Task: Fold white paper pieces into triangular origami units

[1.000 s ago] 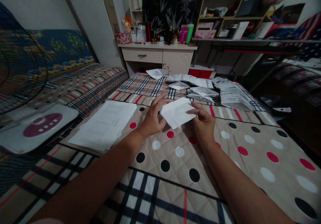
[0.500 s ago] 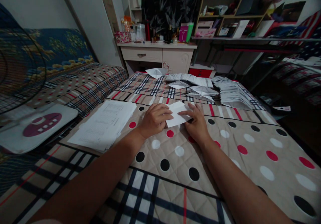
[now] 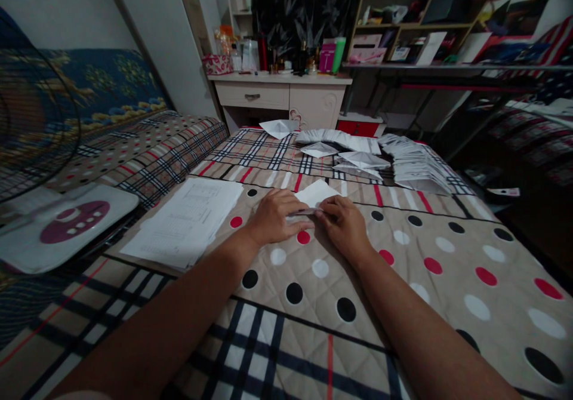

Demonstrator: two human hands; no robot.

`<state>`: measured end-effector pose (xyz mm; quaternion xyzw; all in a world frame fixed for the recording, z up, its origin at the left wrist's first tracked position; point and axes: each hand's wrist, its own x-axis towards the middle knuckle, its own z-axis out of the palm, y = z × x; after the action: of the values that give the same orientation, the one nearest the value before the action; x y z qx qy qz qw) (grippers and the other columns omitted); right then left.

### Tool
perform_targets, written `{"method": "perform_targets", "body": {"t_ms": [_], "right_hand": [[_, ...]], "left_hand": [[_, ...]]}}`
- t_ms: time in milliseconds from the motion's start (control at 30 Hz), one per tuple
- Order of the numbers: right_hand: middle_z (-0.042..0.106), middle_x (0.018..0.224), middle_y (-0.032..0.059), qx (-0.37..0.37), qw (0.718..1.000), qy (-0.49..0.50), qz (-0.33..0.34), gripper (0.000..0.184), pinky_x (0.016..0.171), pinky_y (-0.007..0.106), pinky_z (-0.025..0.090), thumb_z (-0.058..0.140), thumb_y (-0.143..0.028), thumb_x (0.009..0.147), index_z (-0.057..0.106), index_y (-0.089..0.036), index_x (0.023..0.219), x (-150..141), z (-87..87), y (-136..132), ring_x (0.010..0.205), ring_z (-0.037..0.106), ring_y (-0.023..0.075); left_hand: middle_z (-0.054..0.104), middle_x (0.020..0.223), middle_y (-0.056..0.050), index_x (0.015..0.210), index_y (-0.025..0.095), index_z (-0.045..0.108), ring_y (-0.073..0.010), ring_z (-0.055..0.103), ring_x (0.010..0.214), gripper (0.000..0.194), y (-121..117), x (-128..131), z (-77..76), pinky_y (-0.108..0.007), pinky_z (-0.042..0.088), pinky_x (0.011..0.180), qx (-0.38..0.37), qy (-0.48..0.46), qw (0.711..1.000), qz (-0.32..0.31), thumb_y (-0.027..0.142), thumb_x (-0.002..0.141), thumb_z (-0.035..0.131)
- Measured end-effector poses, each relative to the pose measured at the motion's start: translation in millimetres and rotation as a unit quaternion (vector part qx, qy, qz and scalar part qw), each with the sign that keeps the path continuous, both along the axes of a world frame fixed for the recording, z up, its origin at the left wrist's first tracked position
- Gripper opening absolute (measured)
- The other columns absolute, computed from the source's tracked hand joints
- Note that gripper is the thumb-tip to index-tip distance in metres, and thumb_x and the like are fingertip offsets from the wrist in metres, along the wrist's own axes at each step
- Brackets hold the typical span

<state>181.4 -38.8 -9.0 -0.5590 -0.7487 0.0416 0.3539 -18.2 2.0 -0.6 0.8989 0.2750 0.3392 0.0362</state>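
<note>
Between my two hands is a small sheet of white paper [image 3: 317,192], its near edge folded up and its far part lying toward the back of the bed. My left hand [image 3: 278,216] pinches the left end of the folded edge, thumb below and fingers on top. At the right end my right hand [image 3: 344,224] grips the same edge between thumb and fingers. Just beyond the hands lie folded paper pieces [image 3: 362,161] with pointed ends, and another folded piece [image 3: 319,150] beside them.
A stack of printed sheets [image 3: 188,221] lies left of my hands on the patterned bedspread [image 3: 295,328]. Rows of folded paper [image 3: 418,164] stand at the back right. A fan [image 3: 36,107] is at far left. A white dresser [image 3: 255,97] stands beyond the bed.
The paper's near edge has been lifted and folded. My fingers have moved from lying over the sheet to pinching that edge, and the right hand has come slightly closer.
</note>
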Motion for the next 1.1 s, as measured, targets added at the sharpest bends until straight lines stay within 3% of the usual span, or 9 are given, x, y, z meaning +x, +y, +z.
{"method": "perform_targets", "body": {"t_ms": [133,233,333,467,533,600,800,967,1100], "right_hand": [[0.066,0.081,0.004,-0.044,0.997,0.035,-0.05,0.019,0.068,0.03,0.044,0.058,-0.028,0.086,0.073,-0.019,0.078,-1,-1.1,1,0.076,0.06,0.0181],[0.066,0.083,0.0031,-0.061,0.992,0.027,-0.11,0.013,0.065,0.03,0.042,0.062,-0.027,0.081,0.072,-0.02,0.079,0,-2.2,3,0.075,0.061,0.0183],[0.064,0.089,0.0042,-0.064,0.986,0.006,-0.154,0.011,0.067,0.031,0.043,0.064,-0.027,0.078,0.071,-0.02,0.084,1,-3.1,4,0.081,0.061,0.0205],[0.062,0.109,0.0096,-0.037,0.983,-0.02,-0.177,0.025,0.081,0.037,0.046,0.067,-0.027,0.077,0.068,-0.019,0.101,2,-5.6,5,0.102,0.057,0.0274],[0.059,0.119,0.0128,-0.031,0.982,-0.027,-0.182,0.034,0.09,0.04,0.045,0.068,-0.028,0.077,0.066,-0.017,0.108,4,-7.6,6,0.111,0.054,0.0298],[0.057,0.125,0.0151,-0.037,0.981,-0.035,-0.188,0.039,0.094,0.042,0.043,0.069,-0.031,0.077,0.066,-0.016,0.112,5,-9.2,6,0.115,0.052,0.0313],[0.061,0.119,0.013,-0.055,0.978,-0.04,-0.199,0.034,0.093,0.044,0.045,0.061,-0.025,0.079,0.067,-0.016,0.112,11,-6.2,7,0.108,0.054,0.0315],[0.065,0.112,0.0098,-0.065,0.979,0.025,-0.192,0.044,0.087,0.04,0.047,0.052,-0.01,0.068,0.069,-0.018,0.107,13,-0.9,5,0.104,0.058,0.0285],[0.07,0.103,0.0061,-0.088,0.982,0.086,-0.142,0.053,0.077,0.036,0.05,0.05,-0.007,0.058,0.07,-0.02,0.106,12,-2.6,4,0.091,0.063,0.0252]], "left_hand": [[0.074,0.088,-0.004,0.093,0.021,0.072,-0.0189,0.067,0.085,0.014,9,4,-12.5,-0.034,0.049,0.083,-0.06,-0.037,0.995,0.064,0.029,0.083,0.067],[0.071,0.087,-0.002,0.105,0.02,0.069,-0.0153,0.065,0.075,0.026,12,6,-15.0,-0.03,0.052,0.074,-0.124,-0.056,0.985,0.105,0.02,0.079,0.071],[0.068,0.095,-0.004,0.111,0.021,0.066,-0.0158,0.063,0.081,0.033,11,6,-12.6,-0.031,0.052,0.077,-0.104,-0.043,0.987,0.116,0.014,0.078,0.07],[0.068,0.103,-0.005,0.101,0.022,0.072,-0.0206,0.061,0.101,0.018,4,14,-11.2,-0.037,0.049,0.089,-0.022,0.048,0.998,0.03,0.017,0.085,0.064],[0.07,0.109,-0.003,0.104,0.023,0.071,-0.0195,0.061,0.104,0.02,1,19,-12.1,-0.038,0.047,0.093,-0.013,0.089,0.995,-0.03,0.019,0.089,0.06],[0.07,0.116,-0.003,0.112,0.022,0.069,-0.0191,0.06,0.108,0.025,-2,22,-12.5,-0.041,0.043,0.099,-0.011,0.11,0.993,-0.036,0.017,0.09,0.058],[0.07,0.119,0.0,0.105,0.027,0.071,-0.0213,0.058,0.11,0.023,-4,15,-5.0,-0.053,0.027,0.11,0.001,0.135,0.988,0.075,0.017,0.088,0.06],[0.071,0.103,-0.004,0.097,0.023,0.074,-0.0249,0.056,0.102,0.024,0,9,0.7,-0.046,0.041,0.092,0.041,0.159,0.979,0.118,0.01,0.084,0.058],[0.068,0.097,-0.007,0.095,0.019,0.074,-0.0228,0.057,0.098,0.028,10,4,-4.6,-0.039,0.047,0.086,0.014,0.14,0.977,0.158,0.005,0.084,0.052]]}}
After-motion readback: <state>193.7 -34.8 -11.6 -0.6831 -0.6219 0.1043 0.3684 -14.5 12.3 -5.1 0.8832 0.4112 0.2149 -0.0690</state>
